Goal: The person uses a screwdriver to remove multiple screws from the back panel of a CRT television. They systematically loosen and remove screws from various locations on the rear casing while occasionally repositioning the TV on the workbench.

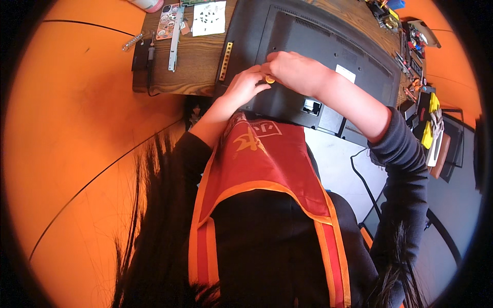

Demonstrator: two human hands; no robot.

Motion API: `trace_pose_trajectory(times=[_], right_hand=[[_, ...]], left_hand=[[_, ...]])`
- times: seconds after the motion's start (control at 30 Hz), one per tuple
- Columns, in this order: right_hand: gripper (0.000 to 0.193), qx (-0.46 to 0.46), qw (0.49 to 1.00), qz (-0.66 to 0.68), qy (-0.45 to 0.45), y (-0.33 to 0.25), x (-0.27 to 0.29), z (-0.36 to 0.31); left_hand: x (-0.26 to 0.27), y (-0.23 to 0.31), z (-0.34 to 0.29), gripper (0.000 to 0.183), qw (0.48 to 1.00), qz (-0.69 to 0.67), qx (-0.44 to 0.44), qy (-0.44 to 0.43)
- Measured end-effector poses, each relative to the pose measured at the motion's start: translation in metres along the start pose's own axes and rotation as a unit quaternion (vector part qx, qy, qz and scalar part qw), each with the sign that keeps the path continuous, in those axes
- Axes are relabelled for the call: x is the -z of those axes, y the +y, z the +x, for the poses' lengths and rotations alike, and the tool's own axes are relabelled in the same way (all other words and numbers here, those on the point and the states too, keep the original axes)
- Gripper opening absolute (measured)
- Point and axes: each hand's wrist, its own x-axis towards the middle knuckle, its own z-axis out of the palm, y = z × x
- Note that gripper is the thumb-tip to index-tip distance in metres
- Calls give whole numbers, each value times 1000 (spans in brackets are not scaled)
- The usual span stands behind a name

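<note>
A large black flat-screen television lies with its back panel up on the wooden table. Over its left part, my right hand is closed around a small tool whose round yellow end peeks out beneath the fingers. The rest of that tool is hidden. My left hand meets it from the left, fingertips against my right hand and thumb stretched below the yellow end. Whatever those left fingers pinch is covered. A yellow strip with a row of dark dots lies along the panel's left edge.
On the table's left are a white paper with several small black pieces, a patterned phone, a metal strip and a dark corded tool. Hand tools crowd the right edge. A black cable hangs lower right.
</note>
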Motion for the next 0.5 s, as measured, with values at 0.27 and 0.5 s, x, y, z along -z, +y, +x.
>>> trace_pose_trajectory(times=[0.27, 0.5], right_hand=[[12, -57, 997, -46, -14, 5, -1, -1], [13, 32, 997, -2, 73, 6, -3, -4]], left_hand=[[0, -3, 0, 14, 999, 6, 12, -29], [-2, -4, 1, 14, 999, 3, -16, -28]])
